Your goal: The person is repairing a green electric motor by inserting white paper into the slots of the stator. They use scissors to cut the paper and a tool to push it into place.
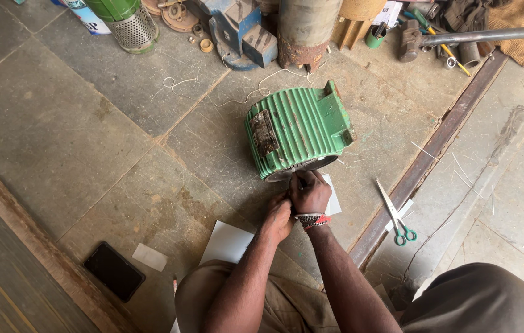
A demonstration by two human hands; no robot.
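On the stone floor, in front of the person's knees, lies a green ribbed motor housing [299, 131] on its side, with its open end turned toward the person. Both hands are at this open end. The right hand [309, 192] is closed into a fist at the lower rim of the housing, with the fingers curled tightly together; what they pinch is hidden, so I cannot tell it. On its wrist there is a beaded bracelet [311, 219]. The left hand [279, 216] is just beside the right one, a little nearer to the body, and its fingers are also bent together, touching the right hand. Under the hands, close to the housing, lie white sheets of paper [228, 242]. To the right of the housing, beyond a rusty metal rail [425, 161], lie scissors [396, 216] with green handles. To the left of the housing and nearer to the person, well apart, a black phone [114, 270] lies flat. Behind the housing stand a rusty cylinder [304, 31], a blue vise [243, 31] and a hammer [453, 38].
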